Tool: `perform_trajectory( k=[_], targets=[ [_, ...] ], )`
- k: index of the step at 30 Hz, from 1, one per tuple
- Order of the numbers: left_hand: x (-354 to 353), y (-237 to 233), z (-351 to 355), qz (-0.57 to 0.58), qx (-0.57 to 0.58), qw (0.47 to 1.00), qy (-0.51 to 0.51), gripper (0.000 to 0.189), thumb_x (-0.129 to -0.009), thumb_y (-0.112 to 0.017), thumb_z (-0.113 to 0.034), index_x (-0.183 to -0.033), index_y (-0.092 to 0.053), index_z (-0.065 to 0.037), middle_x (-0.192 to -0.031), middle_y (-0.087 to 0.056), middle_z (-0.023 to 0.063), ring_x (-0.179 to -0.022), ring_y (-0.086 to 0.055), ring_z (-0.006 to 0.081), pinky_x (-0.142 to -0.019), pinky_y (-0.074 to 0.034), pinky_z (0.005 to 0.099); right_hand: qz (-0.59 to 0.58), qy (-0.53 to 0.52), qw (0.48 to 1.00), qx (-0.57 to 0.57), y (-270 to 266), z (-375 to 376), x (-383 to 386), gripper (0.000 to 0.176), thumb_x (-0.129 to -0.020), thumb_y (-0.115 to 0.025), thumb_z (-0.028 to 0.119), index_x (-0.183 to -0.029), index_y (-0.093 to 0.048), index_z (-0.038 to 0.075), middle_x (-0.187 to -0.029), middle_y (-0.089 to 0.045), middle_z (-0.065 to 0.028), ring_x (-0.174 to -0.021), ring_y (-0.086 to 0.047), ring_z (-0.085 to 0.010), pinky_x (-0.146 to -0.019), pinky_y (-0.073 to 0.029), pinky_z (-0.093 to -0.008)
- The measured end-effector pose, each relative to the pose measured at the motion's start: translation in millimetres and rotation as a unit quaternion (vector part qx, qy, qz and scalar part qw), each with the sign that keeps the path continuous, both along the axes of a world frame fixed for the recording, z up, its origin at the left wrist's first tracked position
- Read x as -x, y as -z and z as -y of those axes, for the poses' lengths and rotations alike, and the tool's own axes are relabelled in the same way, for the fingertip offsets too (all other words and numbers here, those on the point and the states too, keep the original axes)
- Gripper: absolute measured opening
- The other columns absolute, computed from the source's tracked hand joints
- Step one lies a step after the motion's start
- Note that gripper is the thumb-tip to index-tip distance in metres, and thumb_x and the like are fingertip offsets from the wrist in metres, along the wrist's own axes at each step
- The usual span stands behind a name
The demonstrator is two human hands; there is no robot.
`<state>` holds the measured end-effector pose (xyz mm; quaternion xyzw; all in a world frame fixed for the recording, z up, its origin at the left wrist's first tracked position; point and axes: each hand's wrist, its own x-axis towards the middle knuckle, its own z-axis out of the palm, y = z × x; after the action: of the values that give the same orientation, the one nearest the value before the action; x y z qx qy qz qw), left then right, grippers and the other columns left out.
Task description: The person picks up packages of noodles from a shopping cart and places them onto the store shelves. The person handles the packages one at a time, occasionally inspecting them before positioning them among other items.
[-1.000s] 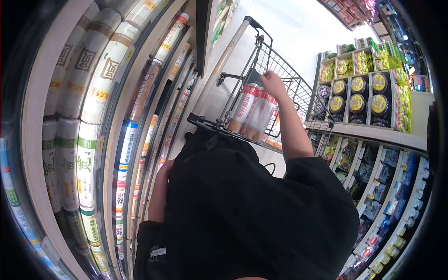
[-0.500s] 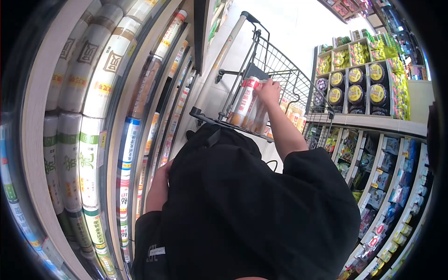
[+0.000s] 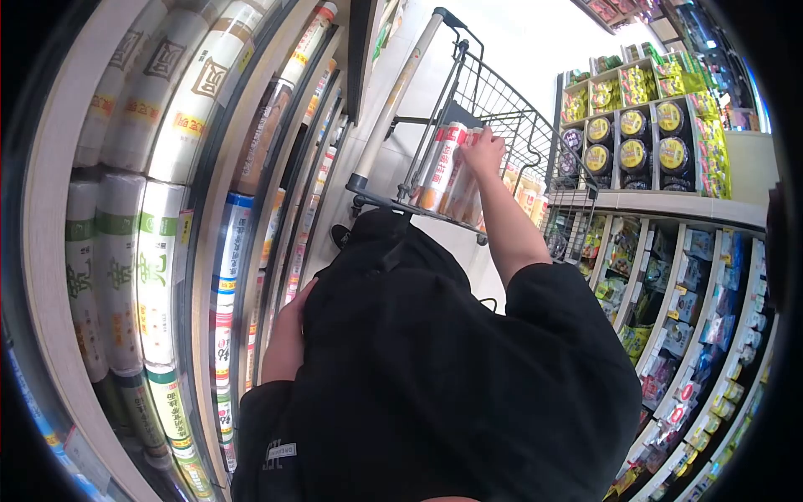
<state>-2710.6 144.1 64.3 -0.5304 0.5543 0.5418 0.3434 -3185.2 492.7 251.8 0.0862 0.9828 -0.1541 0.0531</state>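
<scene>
My right hand [image 3: 486, 151] reaches forward into a wire shopping cart [image 3: 512, 117] and grips the top of a bundle of white and red tube-shaped packs [image 3: 444, 168] that stands upright in the basket. Orange packs [image 3: 527, 199] lie deeper in the cart. My left arm [image 3: 287, 339] hangs along my black shirt [image 3: 435, 368], next to the shelf on the left. The left hand is mostly hidden by the shirt, and its fingers cannot be made out.
Shelves of long white, green and brown tube packs [image 3: 159, 243] run close along my left. On the right stand shelves of small packets [image 3: 694, 335], topped by yellow and black round tubs [image 3: 636, 138]. A pale floor aisle [image 3: 519, 42] lies beyond the cart.
The right hand has kept hold of the bundle of packs in the cart. The cart and bundle now sit slightly higher and farther in the view. The left arm has stayed at my side.
</scene>
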Motion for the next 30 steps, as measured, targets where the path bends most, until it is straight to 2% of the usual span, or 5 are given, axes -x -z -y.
perform_trajectory(
  k=[9,15,19,24,30],
  targets=[
    [-11.9,-8.5,-6.5,-0.006,0.023,1.0,-0.014,0.06,-0.095,-0.066,-0.047,-0.131,-0.065,0.001,-0.121,-0.071,0.0194,-0.112,-0.067,0.0296,-0.096,-0.051,0.0408,0.021,0.005,1.0,0.012,-6.2,-3.9,2.3,0.083,-0.079,-0.081,0.037,-0.148,-0.043,0.011,-0.143,-0.042,-0.0252,-0.136,-0.041,-0.0418,-0.11,-0.043,-0.0501],
    [-21.3,-23.9,-28.0,0.001,0.029,0.999,-0.023,0.061,-0.095,-0.065,-0.048,-0.131,-0.065,0.001,-0.121,-0.071,0.0198,-0.112,-0.067,0.0298,-0.096,-0.051,0.0409,0.007,-0.032,0.996,0.086,-3.6,-20.0,4.7,0.076,-0.079,-0.081,0.038,-0.144,-0.05,0.014,-0.142,-0.044,-0.0247,-0.134,-0.044,-0.0415,-0.109,-0.044,-0.0511],
    [-29.6,-29.3,-50.7,0.008,0.031,0.999,-0.034,0.062,-0.095,-0.065,-0.049,-0.132,-0.065,0.001,-0.12,-0.071,0.02,-0.112,-0.067,0.03,-0.096,-0.051,0.041,0.017,-0.044,0.997,0.066,-11.1,-17.9,2.8,0.078,-0.08,-0.08,0.04,-0.147,-0.049,0.016,-0.141,-0.047,-0.0256,-0.132,-0.045,-0.042,-0.11,-0.043,-0.0488],
    [-38.5,-35.1,-76.5,0.012,0.033,0.998,-0.05,0.063,-0.094,-0.065,-0.05,-0.132,-0.065,0.001,-0.12,-0.071,0.0204,-0.113,-0.067,0.0303,-0.097,-0.051,0.0411,0.071,-0.092,0.993,0.029,-20.8,-14.8,3.4,0.078,-0.082,-0.071,0.044,-0.151,-0.044,0.018,-0.134,-0.061,-0.0248,-0.128,-0.054,-0.0416,-0.11,-0.044,-0.0496],
    [-42.6,-36.8,-93.0,0.01,0.032,0.998,-0.056,0.064,-0.094,-0.065,-0.051,-0.132,-0.065,0.001,-0.12,-0.071,0.0208,-0.113,-0.067,0.0305,-0.097,-0.051,0.0413,0.041,-0.083,0.988,0.12,-20.3,-20.2,3.8,0.072,-0.083,-0.074,0.041,-0.145,-0.048,0.012,-0.123,-0.067,-0.0266,-0.119,-0.063,-0.0417,-0.102,-0.051,-0.0469]
  ],
)
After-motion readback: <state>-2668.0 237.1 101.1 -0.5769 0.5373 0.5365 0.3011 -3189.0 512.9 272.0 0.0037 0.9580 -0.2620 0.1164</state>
